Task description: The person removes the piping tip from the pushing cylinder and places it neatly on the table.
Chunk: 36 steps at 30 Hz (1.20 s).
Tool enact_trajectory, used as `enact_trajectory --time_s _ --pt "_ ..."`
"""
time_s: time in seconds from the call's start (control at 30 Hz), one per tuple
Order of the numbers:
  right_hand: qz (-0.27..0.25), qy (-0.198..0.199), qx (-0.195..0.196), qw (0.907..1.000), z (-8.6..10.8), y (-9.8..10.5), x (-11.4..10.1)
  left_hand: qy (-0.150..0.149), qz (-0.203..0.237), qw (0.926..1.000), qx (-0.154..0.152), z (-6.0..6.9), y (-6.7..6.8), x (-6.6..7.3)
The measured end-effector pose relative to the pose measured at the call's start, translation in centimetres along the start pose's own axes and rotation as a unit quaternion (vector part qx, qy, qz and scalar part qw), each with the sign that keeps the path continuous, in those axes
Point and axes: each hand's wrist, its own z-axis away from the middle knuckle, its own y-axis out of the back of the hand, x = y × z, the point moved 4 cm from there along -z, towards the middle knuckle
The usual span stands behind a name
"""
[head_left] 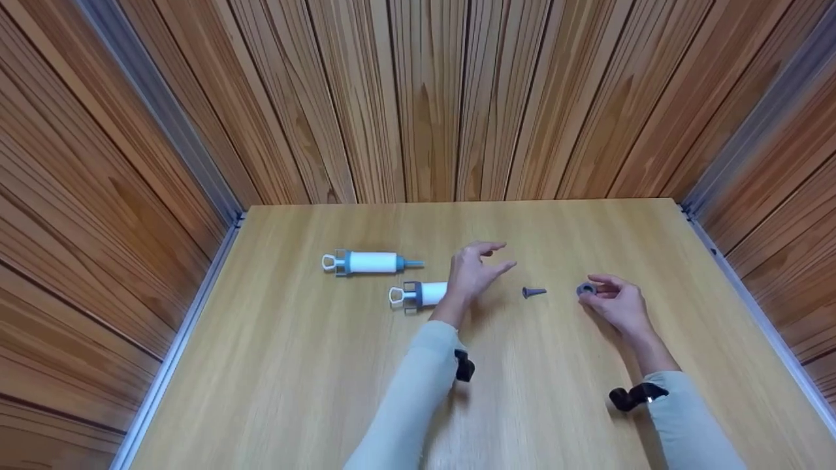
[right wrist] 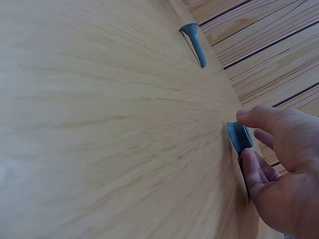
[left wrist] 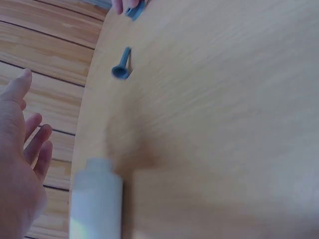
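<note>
A grey ring-shaped cap (head_left: 586, 288) is pinched between the thumb and fingers of my right hand (head_left: 617, 304), low at the table's right side. The right wrist view shows the cap (right wrist: 240, 136) close to the tabletop. My left hand (head_left: 471, 271) hovers over the front end of a white syringe (head_left: 434, 294) with a dark grey collar and white pull handle; its thumb and fingers are apart, holding nothing. In the left wrist view the syringe barrel (left wrist: 96, 199) ends in a short neck. Between the hands lies a small grey funnel-shaped nozzle (head_left: 533, 292).
A second syringe (head_left: 373, 262), white with blue-grey fittings and a thin tip, lies behind and left of the first. The wooden tabletop (head_left: 522, 391) is bordered by plank walls (head_left: 424, 98) at the back and sides.
</note>
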Motion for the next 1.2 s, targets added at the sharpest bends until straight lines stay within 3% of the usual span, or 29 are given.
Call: enact_trajectory --time_s 0.23,0.7,0.97,1.2 --pt "-0.009 0.004 0.000 0.9999 -0.2 0.0 -0.2 -0.003 -0.026 0.9996 0.006 -0.5 2.6 -0.5" --pt "0.001 0.022 0.012 0.9997 0.2 0.4 -1.2 -0.019 -0.064 0.9976 0.020 -1.4 6.1 -1.5" --pt "0.014 0.031 0.004 0.9994 0.7 0.4 -2.5 -0.002 -0.077 0.9963 0.037 -1.7 9.0 -2.7" --pt "0.030 0.067 0.024 0.9970 1.0 0.4 -3.9 0.007 -0.071 0.9964 0.047 -2.2 10.9 -3.4"
